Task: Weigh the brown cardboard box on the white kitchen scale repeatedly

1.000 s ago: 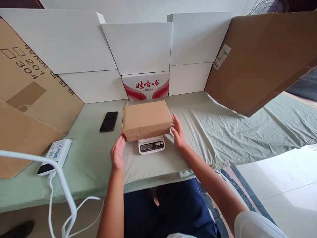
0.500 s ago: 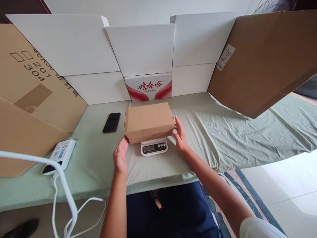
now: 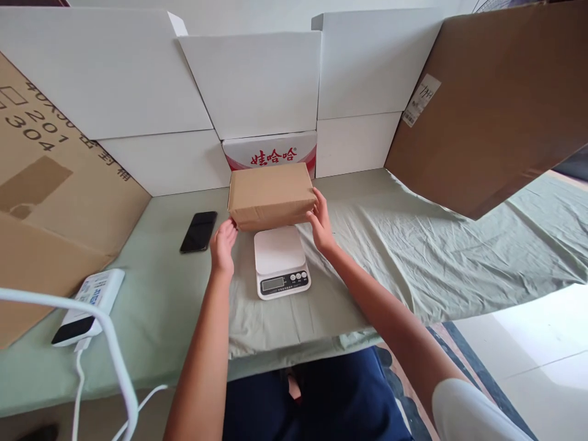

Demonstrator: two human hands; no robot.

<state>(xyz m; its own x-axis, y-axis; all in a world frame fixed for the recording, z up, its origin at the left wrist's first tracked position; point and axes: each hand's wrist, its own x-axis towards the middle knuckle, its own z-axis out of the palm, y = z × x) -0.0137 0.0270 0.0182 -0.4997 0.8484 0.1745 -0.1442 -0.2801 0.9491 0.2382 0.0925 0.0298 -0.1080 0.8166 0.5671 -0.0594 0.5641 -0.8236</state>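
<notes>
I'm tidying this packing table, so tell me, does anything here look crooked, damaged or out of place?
Little stands out. The pale green cloth covering the table is wrinkled and bunched toward the right and sags over the front edge. The brown cardboard box between the left hand and right hand looks intact, as does the white kitchen scale.

A black phone (image 3: 198,231) lies left on the green cloth (image 3: 413,257) — a white power bank (image 3: 87,306) nearer the edge

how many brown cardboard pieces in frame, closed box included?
3. The small closed box sits between both hands behind the scale; one large sheet leans at far left; another leans at upper right. More could be hidden behind the white panels.
</notes>
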